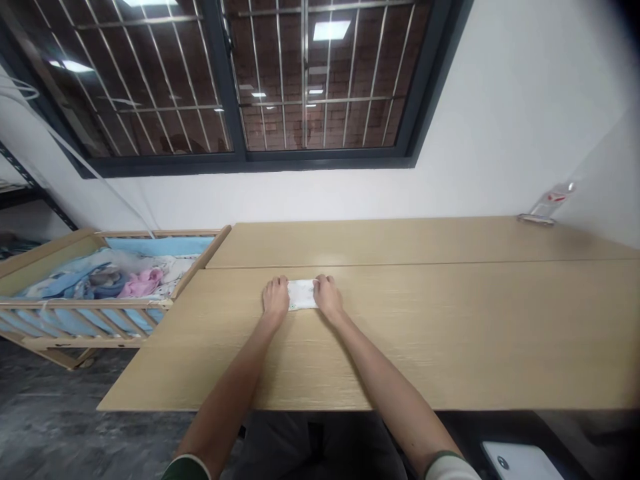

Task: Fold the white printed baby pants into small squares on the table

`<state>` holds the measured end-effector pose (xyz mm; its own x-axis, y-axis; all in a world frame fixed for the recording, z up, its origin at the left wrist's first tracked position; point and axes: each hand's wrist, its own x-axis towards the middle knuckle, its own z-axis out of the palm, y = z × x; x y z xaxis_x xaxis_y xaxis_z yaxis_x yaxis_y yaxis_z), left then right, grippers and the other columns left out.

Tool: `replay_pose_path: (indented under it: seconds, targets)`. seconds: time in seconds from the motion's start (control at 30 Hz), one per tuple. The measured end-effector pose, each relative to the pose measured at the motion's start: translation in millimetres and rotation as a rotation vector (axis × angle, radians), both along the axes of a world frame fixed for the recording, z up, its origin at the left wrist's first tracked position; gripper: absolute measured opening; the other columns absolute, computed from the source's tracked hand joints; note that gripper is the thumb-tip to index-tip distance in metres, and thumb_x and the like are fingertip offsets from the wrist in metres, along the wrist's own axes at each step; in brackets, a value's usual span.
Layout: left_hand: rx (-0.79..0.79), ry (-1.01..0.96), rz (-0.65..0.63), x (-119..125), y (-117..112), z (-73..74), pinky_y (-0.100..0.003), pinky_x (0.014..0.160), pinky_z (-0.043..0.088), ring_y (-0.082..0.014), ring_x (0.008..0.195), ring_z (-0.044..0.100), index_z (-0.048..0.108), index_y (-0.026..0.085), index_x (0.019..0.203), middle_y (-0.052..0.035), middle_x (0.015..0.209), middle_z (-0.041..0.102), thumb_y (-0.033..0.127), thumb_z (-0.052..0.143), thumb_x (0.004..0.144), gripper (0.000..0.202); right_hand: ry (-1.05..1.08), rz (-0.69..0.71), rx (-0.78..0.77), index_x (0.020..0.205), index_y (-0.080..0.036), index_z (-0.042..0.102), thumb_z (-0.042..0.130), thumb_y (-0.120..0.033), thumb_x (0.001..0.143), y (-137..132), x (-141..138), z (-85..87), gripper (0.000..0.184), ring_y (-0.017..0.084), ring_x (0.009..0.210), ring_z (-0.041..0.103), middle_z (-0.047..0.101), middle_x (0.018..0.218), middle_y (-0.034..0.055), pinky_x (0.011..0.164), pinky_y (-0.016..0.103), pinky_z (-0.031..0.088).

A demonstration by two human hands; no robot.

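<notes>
Slippage is threatening the folded white cloth [302, 295] on the pale wooden surface [450, 347], with the left hand [276, 298] and right hand [328, 298] pressing open, flat grips against its ends, not closing on it.

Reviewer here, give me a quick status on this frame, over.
Left hand and right hand palm down, at either end of folded white cloth. Cloth lying on light wood table. Wooden crib off to the left, not between hands.
</notes>
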<state>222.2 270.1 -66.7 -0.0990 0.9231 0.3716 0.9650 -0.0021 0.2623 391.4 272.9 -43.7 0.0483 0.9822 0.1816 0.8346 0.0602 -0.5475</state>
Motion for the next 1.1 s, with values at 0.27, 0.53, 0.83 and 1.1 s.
replay_pose_path:
  seconds: [0.27, 0.53, 0.83, 1.1]
  targets:
    - [0.166, -0.124, -0.081, -6.1, -10.2, 4.3, -0.045, 0.104, 0.045, -0.0292, 0.122, 0.058, 0.057, 0.014, 0.132, -0.0182, 0.125, 0.066, 0.024, 0.027, 0.104, 0.042, 0.249, -0.013, 0.317, 0.123, -0.014, 0.060, 0.045, -0.032, 0.099, 4.3, 12.4, -4.1, 0.033, 0.027, 0.112, 0.061, 0.063, 0.121, 0.0168, 0.100, 0.041, 0.048]
    - [0.139, -0.223, -0.397, 30.5, -35.5, 0.7, -0.046, 0.126, 0.026, -0.0251, 0.155, 0.026, 0.027, 0.009, 0.158, -0.0172, 0.165, 0.032, 0.044, 0.023, 0.105, 0.064, -0.194, 0.529, 0.408, 0.155, -0.007, 0.039, 0.046, -0.030, 0.095, -17.6, -6.5, -12.7, 0.064, 0.030, 0.149, 0.031, 0.043, 0.157, 0.0201, 0.125, 0.047, 0.023]
    - [-0.068, -0.175, -0.359, 26.1, -32.3, -12.5, -0.044, 0.129, 0.016, -0.0230, 0.157, 0.019, 0.027, 0.012, 0.159, -0.0150, 0.167, 0.029, 0.054, 0.016, 0.104, 0.071, -0.294, 0.539, 0.165, 0.160, -0.006, 0.029, 0.047, -0.031, 0.094, -16.0, -10.0, -25.9, 0.074, 0.031, 0.157, 0.015, 0.028, 0.166, 0.0194, 0.127, 0.049, 0.008]
    - [-0.089, -0.163, -0.188, 11.6, -26.1, -20.8, -0.050, 0.127, 0.015, -0.0314, 0.158, 0.013, 0.023, 0.002, 0.158, -0.0249, 0.166, 0.023, 0.055, 0.018, 0.102, 0.077, -0.151, 0.378, 0.046, 0.161, -0.005, 0.027, 0.025, -0.038, 0.104, -19.5, -6.7, -16.3, 0.065, 0.027, 0.158, 0.014, 0.023, 0.168, 0.0170, 0.127, 0.049, 0.012]
